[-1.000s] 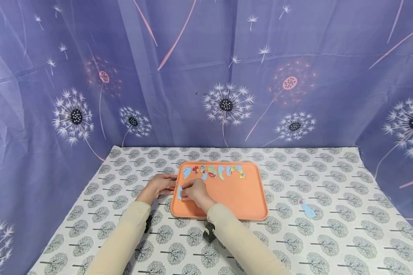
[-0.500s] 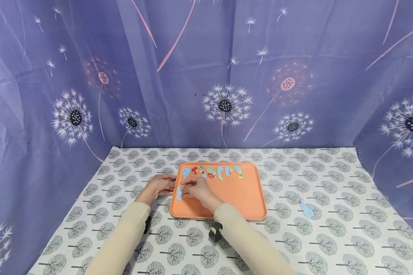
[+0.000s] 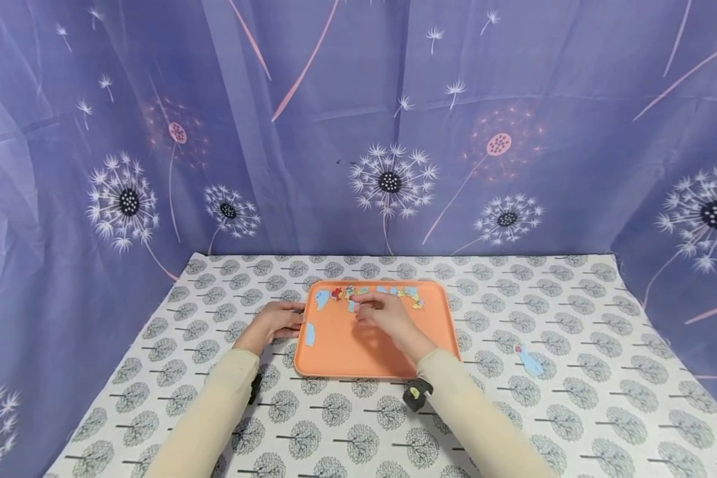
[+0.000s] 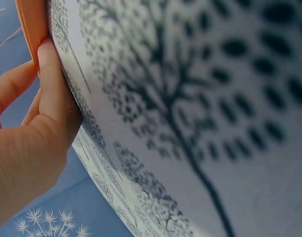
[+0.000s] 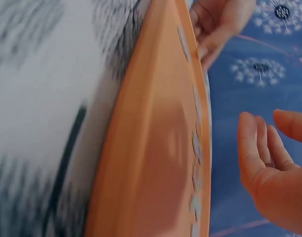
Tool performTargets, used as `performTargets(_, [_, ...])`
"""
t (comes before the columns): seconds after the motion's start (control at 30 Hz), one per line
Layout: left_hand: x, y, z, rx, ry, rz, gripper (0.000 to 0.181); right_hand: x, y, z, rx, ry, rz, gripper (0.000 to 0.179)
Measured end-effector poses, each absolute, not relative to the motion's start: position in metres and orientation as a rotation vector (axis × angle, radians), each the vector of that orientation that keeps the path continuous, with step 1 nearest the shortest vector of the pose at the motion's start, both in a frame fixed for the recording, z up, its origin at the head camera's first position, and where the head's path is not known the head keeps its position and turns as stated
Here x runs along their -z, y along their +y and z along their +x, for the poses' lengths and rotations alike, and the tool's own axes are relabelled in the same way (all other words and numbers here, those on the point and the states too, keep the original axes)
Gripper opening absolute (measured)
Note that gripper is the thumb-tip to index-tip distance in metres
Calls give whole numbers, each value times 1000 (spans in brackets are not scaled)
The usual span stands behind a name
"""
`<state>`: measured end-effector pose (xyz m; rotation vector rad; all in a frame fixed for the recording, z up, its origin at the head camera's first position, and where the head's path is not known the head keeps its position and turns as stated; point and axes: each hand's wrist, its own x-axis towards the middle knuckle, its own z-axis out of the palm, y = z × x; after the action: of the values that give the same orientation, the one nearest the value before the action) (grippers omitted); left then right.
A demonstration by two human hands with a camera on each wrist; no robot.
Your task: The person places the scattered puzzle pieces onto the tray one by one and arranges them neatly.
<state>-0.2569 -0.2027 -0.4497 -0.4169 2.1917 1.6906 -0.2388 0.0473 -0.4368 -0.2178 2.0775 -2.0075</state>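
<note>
An orange tray [image 3: 358, 362] lies on the tree-print cloth. At its left rim, my left hand [image 3: 273, 325] pinches the edge between thumb and fingers, as the left wrist view shows with the tray rim [image 4: 34, 22]. My right hand [image 3: 390, 316] hovers over the middle of the tray, holding nothing. In the right wrist view its fingers [image 5: 248, 143] are relaxed and apart from the thumb. A light blue flat puzzle piece [image 3: 309, 334] lies by the tray's left rim. Along the far rim runs a row of several printed pieces, starting with a blue one [image 3: 322, 299]; my right hand partly hides the row.
Another light blue piece [image 3: 531, 362] with a red end lies on the cloth [image 3: 579, 318] right of the tray. A purple dandelion-print curtain [image 3: 311, 166] hangs behind and at both sides of the table. A black wrist device [image 3: 417, 394] sits under the right sleeve.
My right hand has let go of the blue piece by the left rim and moved right and up over the tray. My left hand stays at the tray's left rim.
</note>
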Motion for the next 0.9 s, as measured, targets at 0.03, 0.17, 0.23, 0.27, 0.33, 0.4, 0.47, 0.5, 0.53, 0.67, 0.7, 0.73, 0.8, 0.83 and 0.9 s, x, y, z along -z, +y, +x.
performTargets(0.03, [449,-203,-257,-1693,2190,-421,46,436,53,-239,2002,2096,-211,33])
performTargets(0.17, [449,-203,-257,-1687,2187,-425,46,435,80,-238,1966,2180,-182,35])
performTargets(0.23, [448,-202,-256,-1686,2185,-419,46,434,94,-237,1972,2216,-176,34])
performTargets(0.27, [448,-202,-256,-1684,2186,-415,46,434,101,-236,1977,2227,-173,35])
performTargets(0.33, [448,-202,-256,-1687,2188,-417,46,433,115,-235,1993,2237,-170,35])
performTargets(0.4, [447,-201,-256,-1689,2192,-418,46,433,128,-235,2002,2245,-149,37])
performTargets(0.47, [448,-201,-256,-1690,2194,-417,46,433,141,-233,2013,2232,-115,39])
performTargets(0.5, [448,-201,-256,-1692,2193,-416,47,432,147,-232,2008,2232,-103,40])
performTargets(0.53, [448,-201,-256,-1696,2191,-418,47,432,154,-231,2007,2228,-93,41])
performTargets(0.67, [450,-201,-256,-1694,2183,-422,46,428,178,-226,1966,2248,-70,46])
performTargets(0.7, [450,-201,-256,-1693,2183,-422,46,427,184,-225,1955,2260,-73,47])
performTargets(0.73, [449,-201,-256,-1694,2183,-415,46,426,190,-224,1952,2268,-71,48])
performTargets(0.8, [449,-201,-256,-1696,2182,-417,47,425,202,-222,1950,2281,-61,49])
performTargets(0.83, [449,-201,-256,-1696,2184,-420,47,425,208,-221,1949,2289,-62,50])
performTargets(0.9, [449,-201,-256,-1695,2189,-416,47,425,220,-218,1932,2314,-60,52])
